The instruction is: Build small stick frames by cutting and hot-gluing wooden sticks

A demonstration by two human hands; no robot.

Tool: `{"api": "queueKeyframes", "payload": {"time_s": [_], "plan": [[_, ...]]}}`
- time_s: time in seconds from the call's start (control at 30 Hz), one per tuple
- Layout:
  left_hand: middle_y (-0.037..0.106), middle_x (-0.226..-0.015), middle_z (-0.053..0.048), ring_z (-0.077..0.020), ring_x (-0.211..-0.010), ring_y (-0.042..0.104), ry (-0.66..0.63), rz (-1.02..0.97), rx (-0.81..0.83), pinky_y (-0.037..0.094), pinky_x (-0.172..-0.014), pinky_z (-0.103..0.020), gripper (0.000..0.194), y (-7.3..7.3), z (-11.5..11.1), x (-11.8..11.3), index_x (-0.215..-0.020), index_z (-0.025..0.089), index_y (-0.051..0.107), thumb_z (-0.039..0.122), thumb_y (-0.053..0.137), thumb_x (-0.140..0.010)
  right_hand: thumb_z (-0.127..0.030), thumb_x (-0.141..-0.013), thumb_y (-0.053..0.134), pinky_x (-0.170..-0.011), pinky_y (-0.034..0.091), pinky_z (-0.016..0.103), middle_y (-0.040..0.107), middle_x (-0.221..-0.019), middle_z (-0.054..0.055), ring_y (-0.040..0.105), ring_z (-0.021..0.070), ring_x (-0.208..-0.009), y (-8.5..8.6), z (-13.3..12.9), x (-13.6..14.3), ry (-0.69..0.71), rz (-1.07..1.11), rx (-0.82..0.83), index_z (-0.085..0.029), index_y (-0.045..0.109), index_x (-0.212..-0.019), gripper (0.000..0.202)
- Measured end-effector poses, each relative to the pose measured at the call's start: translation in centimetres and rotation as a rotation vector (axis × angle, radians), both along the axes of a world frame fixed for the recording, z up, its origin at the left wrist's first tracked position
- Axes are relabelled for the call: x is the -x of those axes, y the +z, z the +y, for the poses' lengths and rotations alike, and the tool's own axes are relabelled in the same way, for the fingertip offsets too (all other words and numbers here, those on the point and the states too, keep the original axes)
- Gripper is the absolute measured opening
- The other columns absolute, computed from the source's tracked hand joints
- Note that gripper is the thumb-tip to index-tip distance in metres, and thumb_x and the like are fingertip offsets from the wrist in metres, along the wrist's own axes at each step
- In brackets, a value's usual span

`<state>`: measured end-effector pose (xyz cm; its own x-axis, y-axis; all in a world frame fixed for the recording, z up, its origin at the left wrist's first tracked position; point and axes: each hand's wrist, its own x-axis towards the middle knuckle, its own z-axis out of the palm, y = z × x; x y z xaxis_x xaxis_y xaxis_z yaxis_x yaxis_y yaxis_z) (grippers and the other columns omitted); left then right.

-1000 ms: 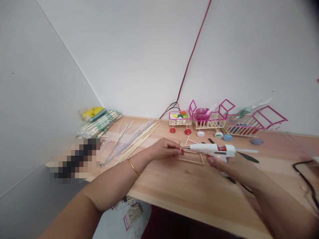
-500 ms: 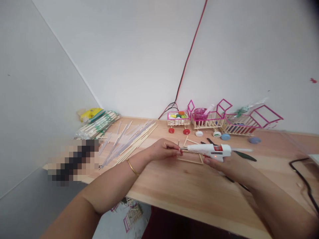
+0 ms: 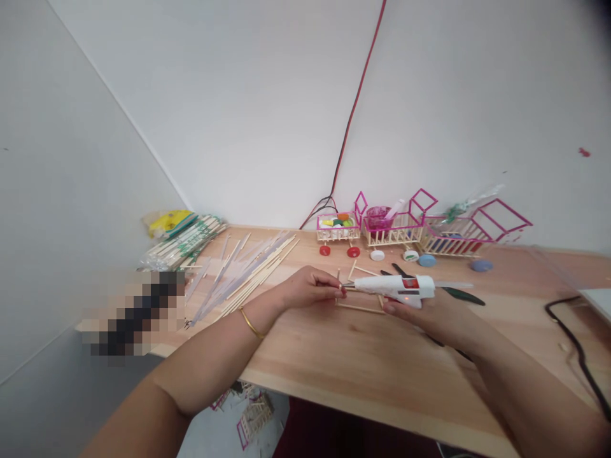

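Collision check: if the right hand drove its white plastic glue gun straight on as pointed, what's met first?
Most likely the left hand, its fingertips or the small pale stick they seem to pinch, at the metal nozzle; contact unclear.

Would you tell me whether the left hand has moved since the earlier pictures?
No, not noticeably: the left hand keeps its place against the wall cable; both drift left together as the view shifts.
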<state>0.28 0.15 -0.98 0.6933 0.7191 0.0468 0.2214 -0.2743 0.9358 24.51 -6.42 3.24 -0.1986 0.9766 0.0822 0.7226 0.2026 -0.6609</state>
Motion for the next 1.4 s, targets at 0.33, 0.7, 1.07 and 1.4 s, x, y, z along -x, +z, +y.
{"api": "queueKeyframes", "payload": {"time_s": [0.33,0.7,1.07,1.4], "plan": [[0.067,-0.079,-0.006,-0.0121,-0.069,0.057,0.006,0.009,0.050,0.042,-0.066,-0.021,0.034,0.0,0.0,0.0,-0.090,0.013,0.070,0.042,0.063,-0.072,-0.053,-0.073,0.056,-0.073,0.050,0.039,0.070,-0.090,0.005,0.064,0.0281,-0.082,-0.5,0.5,-0.4,-0.016,-0.059,0.029,-0.024,0.065,-0.084,0.032],[0.066,-0.075,-0.005,-0.0106,-0.066,0.055,-0.004,0.000,0.096,0.041,-0.063,-0.019,0.031,0.1,0.0,-0.1,-0.087,0.012,0.069,0.039,0.065,-0.071,-0.053,-0.076,0.052,-0.076,0.049,0.037,0.070,-0.090,0.005,0.064,0.0261,-0.085,-0.8,0.7,0.5,-0.081,0.064,0.003,-0.022,0.064,-0.085,0.034],[0.064,-0.071,-0.004,-0.0103,-0.065,0.054,0.001,-0.011,0.131,0.040,-0.063,-0.020,0.032,0.3,-0.2,-0.2,-0.086,0.010,0.069,0.037,0.067,-0.070,-0.049,-0.076,0.055,-0.077,0.047,0.034,0.070,-0.092,0.006,0.063,0.0244,-0.085,-0.9,0.9,1.3,-0.063,0.091,0.006,-0.020,0.065,-0.093,0.036],[0.065,-0.071,-0.004,-0.0106,-0.064,0.054,0.018,-0.001,0.152,0.040,-0.063,-0.020,0.032,0.6,-0.3,-0.4,-0.085,0.011,0.070,0.038,0.068,-0.068,-0.049,-0.075,0.056,-0.075,0.047,0.034,0.069,-0.090,0.008,0.062,0.0248,-0.081,-1.6,1.2,1.1,-0.081,0.090,-0.009,-0.019,0.066,-0.091,0.036]]}}
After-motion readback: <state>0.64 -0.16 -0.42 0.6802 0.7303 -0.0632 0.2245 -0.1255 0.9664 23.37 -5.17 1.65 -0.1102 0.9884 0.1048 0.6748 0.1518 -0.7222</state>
